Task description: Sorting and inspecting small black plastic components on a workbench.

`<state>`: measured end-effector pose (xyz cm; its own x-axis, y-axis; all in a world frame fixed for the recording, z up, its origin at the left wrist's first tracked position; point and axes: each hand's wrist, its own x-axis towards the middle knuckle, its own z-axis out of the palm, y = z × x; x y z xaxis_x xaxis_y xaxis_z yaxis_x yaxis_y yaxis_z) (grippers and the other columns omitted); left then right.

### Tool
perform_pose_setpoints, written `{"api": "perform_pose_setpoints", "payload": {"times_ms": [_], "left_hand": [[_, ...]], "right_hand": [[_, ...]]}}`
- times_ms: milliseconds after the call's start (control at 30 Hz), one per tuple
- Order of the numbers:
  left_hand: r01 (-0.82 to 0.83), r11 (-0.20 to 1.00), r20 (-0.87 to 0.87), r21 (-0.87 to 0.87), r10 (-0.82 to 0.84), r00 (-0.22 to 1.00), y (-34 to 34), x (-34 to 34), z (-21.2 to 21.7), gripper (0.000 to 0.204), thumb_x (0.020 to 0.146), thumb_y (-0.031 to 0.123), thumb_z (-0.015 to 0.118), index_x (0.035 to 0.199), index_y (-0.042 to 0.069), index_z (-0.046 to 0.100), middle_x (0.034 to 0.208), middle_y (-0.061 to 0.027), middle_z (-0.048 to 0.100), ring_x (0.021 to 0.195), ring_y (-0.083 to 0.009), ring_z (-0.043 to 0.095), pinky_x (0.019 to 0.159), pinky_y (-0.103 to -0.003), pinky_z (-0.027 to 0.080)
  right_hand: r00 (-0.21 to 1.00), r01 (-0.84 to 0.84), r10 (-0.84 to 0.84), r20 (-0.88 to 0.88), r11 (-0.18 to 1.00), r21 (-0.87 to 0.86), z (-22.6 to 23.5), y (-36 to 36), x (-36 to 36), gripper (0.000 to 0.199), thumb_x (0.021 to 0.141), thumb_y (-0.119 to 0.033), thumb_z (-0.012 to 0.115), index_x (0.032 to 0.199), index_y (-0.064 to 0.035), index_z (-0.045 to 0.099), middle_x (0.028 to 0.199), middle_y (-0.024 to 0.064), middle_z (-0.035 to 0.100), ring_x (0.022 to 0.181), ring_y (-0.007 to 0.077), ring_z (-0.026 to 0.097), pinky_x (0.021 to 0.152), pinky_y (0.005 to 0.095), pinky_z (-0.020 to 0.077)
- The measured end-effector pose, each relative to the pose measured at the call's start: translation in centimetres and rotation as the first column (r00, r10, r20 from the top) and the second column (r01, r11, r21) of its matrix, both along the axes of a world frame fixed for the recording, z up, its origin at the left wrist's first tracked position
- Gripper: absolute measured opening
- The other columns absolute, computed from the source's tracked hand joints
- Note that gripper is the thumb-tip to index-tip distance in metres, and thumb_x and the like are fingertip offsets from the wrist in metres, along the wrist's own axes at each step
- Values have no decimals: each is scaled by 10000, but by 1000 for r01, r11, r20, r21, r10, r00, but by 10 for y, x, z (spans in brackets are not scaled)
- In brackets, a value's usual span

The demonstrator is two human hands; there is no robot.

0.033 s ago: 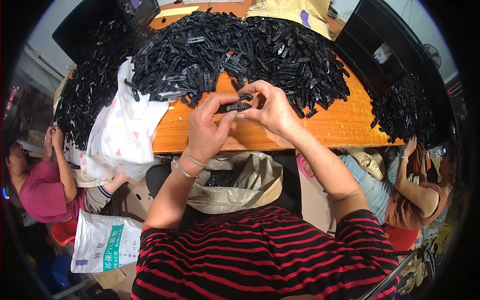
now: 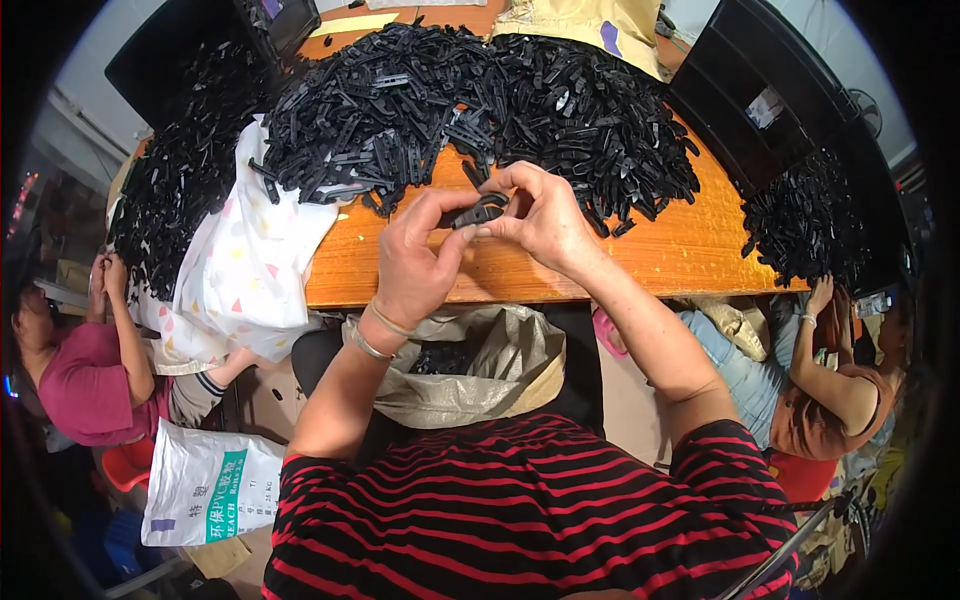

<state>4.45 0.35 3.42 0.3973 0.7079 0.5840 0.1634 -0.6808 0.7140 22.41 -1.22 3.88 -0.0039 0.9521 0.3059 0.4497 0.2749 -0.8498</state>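
Together, the left hand and right hand pinched one small black plastic clip between their fingertips, seemingly to press its parts together, just above the wooden table. Beyond lay a heap of matching glossy clips; a sack gaped below.

Both forearms come up from the lower edge and converge over the near edge of the wooden table. Left hand – palm turned inward, fingers curled, thumb and forefinger pinched shut at the tips; thin bangles sit on the wrist. Right hand sits just beside it, a little farther over the table, fingers bent down, thumb meeting forefinger. Fingertips of the two hands nearly touch – same pinch point. Elbows bent, right forearm angled more steeply than left. Short striped sleeves, arms bare.
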Motion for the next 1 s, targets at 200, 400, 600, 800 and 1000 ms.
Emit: {"api": "perform_pose_setpoints", "payload": {"times_ms": [200,400,600,800,1000], "left_hand": [[-12,1000,-23,12,12,1000,-8,0,10,301,793,-45,636,1090,0,609,977,-105,627,868,-175,640,785,-277,512],[208,904,351,-374,-69,934,-7,4,-2,480,846,-38,618,1298,-34,456,1030,-99,626,983,-138,599,861,-259,487],[346,780,438,-521,-104,893,3,-3,-14,391,880,-34,577,1257,-33,475,1047,-104,610,931,-108,602,812,-241,503],[104,761,-218,-641,-310,926,-13,-38,-21,138,861,16,615,992,-20,639,909,-50,650,794,-84,601,700,-202,467],[21,856,-203,-517,-146,968,4,-20,-41,123,851,30,618,962,-16,645,820,-50,653,715,-96,614,683,-226,481]], "right_hand": [[1000,-21,21,6,997,71,-4,-5,-1,307,628,-11,833,840,-21,610,752,-24,510,629,41,451,550,216,392],[1000,8,-8,1,1000,-6,-6,-7,-7,292,658,-37,825,845,-20,601,789,-15,543,616,42,450,543,214,391],[999,-36,37,2,989,-147,-1,-13,-2,357,694,-104,815,973,-12,613,814,39,616,644,77,528,577,244,443],[966,-256,259,-15,942,-217,-33,-30,33,367,755,-196,783,1035,-23,621,807,37,617,703,114,557,619,276,466],[742,236,-223,633,970,65,-45,-23,67,201,767,-96,689,961,-60,649,936,111,584,798,343,620,677,423,504]]}}
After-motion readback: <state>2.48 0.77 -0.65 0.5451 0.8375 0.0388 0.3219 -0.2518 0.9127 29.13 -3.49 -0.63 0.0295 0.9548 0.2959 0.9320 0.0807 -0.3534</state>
